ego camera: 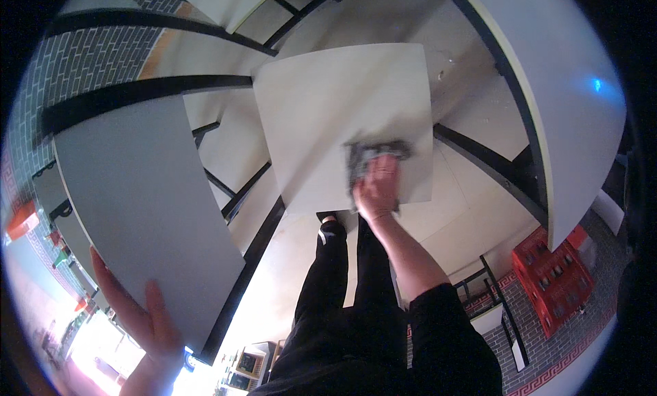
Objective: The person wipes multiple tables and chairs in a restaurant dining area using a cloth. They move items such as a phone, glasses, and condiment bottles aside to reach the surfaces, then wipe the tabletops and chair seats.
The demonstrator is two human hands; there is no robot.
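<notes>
My right hand (379,185) presses a dark grey cloth (359,162) flat onto a pale square board (333,109), near its front right corner. Hand and cloth are both blurred. At the lower left, my left hand (149,324) holds the edge of a grey panel (149,191) bordered by black framing. Its thumb lies over the panel's face, and a finger runs along the outer edge. The other fingers of that hand are partly hidden.
A large pale tabletop (569,103) with a black frame curves along the right. Black legs (487,165) slant across the tiled floor (451,201). A red bottle crate (554,278) stands at lower right by a brick-patterned wall (539,339). More black-framed furniture (287,16) is at the top.
</notes>
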